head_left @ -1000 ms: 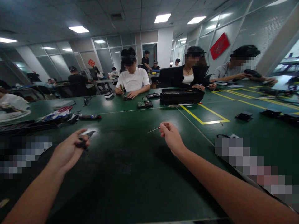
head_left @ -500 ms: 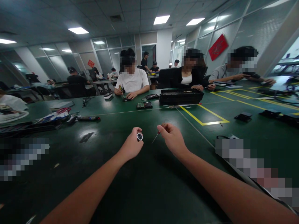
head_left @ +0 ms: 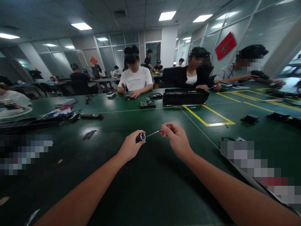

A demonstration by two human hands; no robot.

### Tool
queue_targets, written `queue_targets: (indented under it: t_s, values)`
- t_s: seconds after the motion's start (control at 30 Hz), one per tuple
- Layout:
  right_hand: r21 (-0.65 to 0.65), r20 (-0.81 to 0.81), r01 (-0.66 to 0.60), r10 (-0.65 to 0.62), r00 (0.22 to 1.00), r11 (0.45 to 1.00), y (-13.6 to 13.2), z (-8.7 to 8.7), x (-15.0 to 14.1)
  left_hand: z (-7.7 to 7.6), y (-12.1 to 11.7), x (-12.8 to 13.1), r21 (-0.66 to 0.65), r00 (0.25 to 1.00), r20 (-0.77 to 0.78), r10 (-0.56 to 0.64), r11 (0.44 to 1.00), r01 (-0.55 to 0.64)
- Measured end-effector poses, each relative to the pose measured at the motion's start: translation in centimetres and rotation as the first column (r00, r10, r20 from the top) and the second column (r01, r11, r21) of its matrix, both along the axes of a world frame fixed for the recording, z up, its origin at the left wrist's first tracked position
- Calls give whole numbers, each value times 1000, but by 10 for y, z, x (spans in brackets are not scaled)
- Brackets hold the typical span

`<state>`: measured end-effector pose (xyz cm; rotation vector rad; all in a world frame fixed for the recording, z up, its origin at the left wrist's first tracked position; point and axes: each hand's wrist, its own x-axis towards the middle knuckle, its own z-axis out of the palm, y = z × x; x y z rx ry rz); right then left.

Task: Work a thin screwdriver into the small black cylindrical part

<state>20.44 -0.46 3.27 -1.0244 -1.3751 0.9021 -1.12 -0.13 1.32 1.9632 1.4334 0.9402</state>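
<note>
My left hand (head_left: 131,145) is closed round a small dark cylinder (head_left: 141,137) with a silvery ring at its open end, which faces right. In my right hand (head_left: 176,138) is a thin screwdriver (head_left: 154,133), pinched by its reddish handle. Its slim metal shaft points left, and the tip is at or just in front of the cylinder's ringed end; whether it touches I cannot tell. Both hands are held over the green table (head_left: 141,185). What the cylinder belongs to does not show.
Beyond my hands are a circuit board (head_left: 147,104) and a long black case (head_left: 185,96). A dark pen-shaped tool (head_left: 91,116) and a heap of cables (head_left: 63,113) lie left. Yellow tape (head_left: 209,124) marks the table on the right. Co-workers sit across the table.
The screwdriver has swung from pointing down to pointing left, its tip now by the cylinder. My left hand has turned the cylinder's ringed end more to the right.
</note>
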Motion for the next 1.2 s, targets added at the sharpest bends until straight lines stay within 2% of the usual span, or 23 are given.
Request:
queue_targets:
  t_s: [0.13,0.3,0.47,0.7,0.9,1.2]
  values:
    - [-11,-3,-36,36,999,999,0,-2,-1,-1,0,0,-10,1000,15,12,1000,-12]
    - [-24,-4,-77,77,997,997,2,-3,-3,1,-2,1,35,999,-20,-44,998,45]
    - [-34,25,-29,30,999,999,0,1,-1,1,-3,2,52,994,-26,-104,993,105]
    - [-19,143,22,-19,990,1000,2,0,2,2,-2,2,72,997,-38,-65,995,67]
    - [3,425,141,-129,896,990,-3,5,3,0,-1,-2,101,998,-53,-17,995,22]
    - [-14,520,251,-208,829,968,1,6,3,3,-1,-2,135,997,-56,-44,989,52]
